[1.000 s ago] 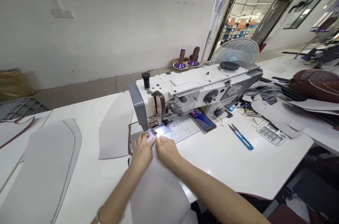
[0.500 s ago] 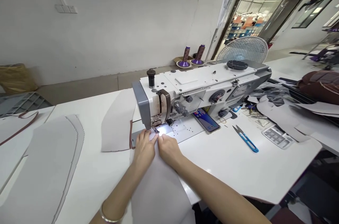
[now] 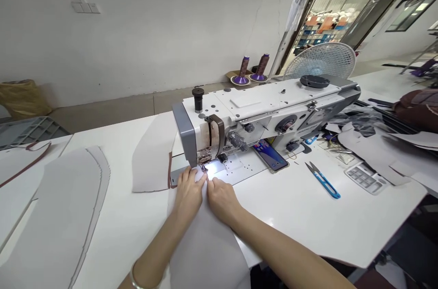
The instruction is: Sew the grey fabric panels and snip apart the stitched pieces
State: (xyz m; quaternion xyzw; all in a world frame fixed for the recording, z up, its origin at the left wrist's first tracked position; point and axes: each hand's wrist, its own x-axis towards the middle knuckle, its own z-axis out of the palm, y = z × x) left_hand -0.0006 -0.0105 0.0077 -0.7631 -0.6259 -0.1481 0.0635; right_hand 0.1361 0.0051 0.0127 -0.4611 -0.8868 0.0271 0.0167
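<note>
A light grey fabric panel (image 3: 208, 248) runs from the table's front edge up to the lit needle area of a white sewing machine (image 3: 256, 102). My left hand (image 3: 189, 193) lies on the panel just left of the presser foot (image 3: 204, 168), fingers stretched forward and thumb apart. Right of it, my right hand (image 3: 222, 197) is closed, with thumb and forefinger pinching the panel's edge close to the foot. The fingertips of both hands nearly touch. Stitching under the foot is too small to make out.
Left of the machine lies a grey piece with a brown edge (image 3: 152, 157); larger grey panels (image 3: 71, 207) cover the far left. On the right are a phone (image 3: 272, 157), blue thread snips (image 3: 323, 180) and scrap pieces (image 3: 366, 147). Thread cones (image 3: 243, 70) and a fan (image 3: 321, 61) stand behind.
The view has shifted slightly, so the machine and table items sit a little further right. Both hands keep their places by the presser foot; the right hand is a little further from it.
</note>
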